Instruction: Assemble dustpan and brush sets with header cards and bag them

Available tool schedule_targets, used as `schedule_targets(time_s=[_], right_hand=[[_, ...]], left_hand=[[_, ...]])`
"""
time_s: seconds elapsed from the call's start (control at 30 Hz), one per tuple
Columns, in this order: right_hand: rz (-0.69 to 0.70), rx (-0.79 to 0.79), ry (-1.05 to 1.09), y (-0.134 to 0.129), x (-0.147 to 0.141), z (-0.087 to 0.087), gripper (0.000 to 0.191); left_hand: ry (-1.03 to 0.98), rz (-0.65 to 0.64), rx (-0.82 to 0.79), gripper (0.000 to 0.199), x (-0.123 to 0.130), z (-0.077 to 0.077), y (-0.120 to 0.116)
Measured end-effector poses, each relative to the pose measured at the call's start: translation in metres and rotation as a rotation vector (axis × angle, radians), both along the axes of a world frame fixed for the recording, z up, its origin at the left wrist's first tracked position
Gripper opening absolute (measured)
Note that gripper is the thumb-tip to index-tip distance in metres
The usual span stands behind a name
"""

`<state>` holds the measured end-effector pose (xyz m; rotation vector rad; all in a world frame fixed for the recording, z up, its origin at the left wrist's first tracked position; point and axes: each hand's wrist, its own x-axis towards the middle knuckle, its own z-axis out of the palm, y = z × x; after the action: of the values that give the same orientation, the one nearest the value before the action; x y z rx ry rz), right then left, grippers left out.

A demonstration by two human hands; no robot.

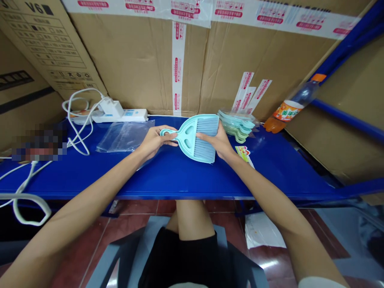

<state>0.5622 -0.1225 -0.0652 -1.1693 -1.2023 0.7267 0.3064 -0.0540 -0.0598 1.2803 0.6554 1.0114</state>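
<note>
Both hands hold a light-blue mini dustpan (183, 149) with a small hand brush (204, 149) nested in it, above the blue table. My left hand (155, 142) pinches the handle end, where the two handles lie together. At the wide end, my right hand (221, 141) grips the dustpan's edge, its thumb across the grey bristles. Just beyond the right hand lies a stack of bagged light-blue and green dustpan sets (238, 125). A small colourful card (244, 155) rests by the right wrist. Clear plastic bags (123, 137) lie flat behind the left hand.
A white power strip (132, 115) with plugs and looping white cables (78, 138) occupies the back left of the blue table (183, 182). An orange drink bottle (288, 110) leans at the back right. Large cardboard boxes (135, 60) wall off the rear. A blue metal frame (345, 52) stands right.
</note>
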Motion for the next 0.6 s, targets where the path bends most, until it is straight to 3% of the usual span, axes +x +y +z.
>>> schedule_targets(time_s=[0.27,0.47,0.6], right_hand=[[0.089,-0.143,0.043,0.010,0.018,-0.006,0.078],[-0.044,-0.107,-0.004,0.019,0.032,-0.014,0.073],[-0.080,-0.077,-0.113,0.019,0.035,-0.011,0.056]], left_hand=[[-0.008,0.101,-0.055,0.050,-0.002,-0.001,0.009],[0.045,0.165,-0.083,0.033,-0.004,-0.002,0.012],[0.119,0.152,-0.109,0.017,-0.006,-0.002,0.012]])
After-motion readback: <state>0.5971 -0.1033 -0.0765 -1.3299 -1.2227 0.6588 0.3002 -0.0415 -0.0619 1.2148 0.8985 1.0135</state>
